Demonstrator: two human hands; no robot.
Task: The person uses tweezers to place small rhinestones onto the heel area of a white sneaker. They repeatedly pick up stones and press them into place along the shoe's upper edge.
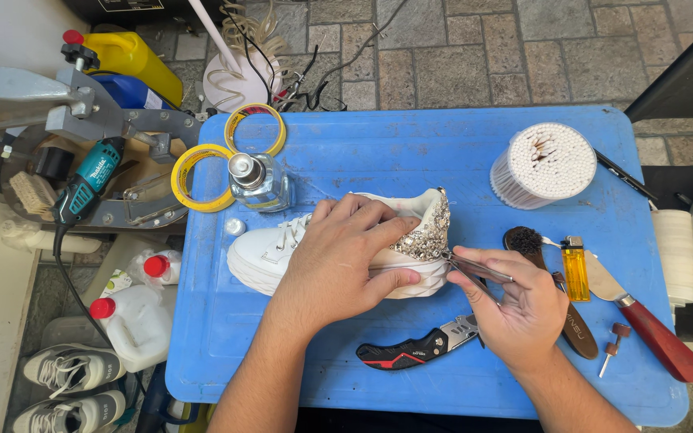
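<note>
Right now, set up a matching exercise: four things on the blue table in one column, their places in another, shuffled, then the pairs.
Things:
1. Sneaker
2. Tweezers
3. Lighter
4. Swabs

Places:
A. Far right of the table, upright in a round tub
B. Under the left hand
C. Lying between a brush and a red-handled knife
D. Pinched in the right hand, tips at the sneaker's jewelled heel

Pairs: 1-B, 2-D, 3-C, 4-A
</note>
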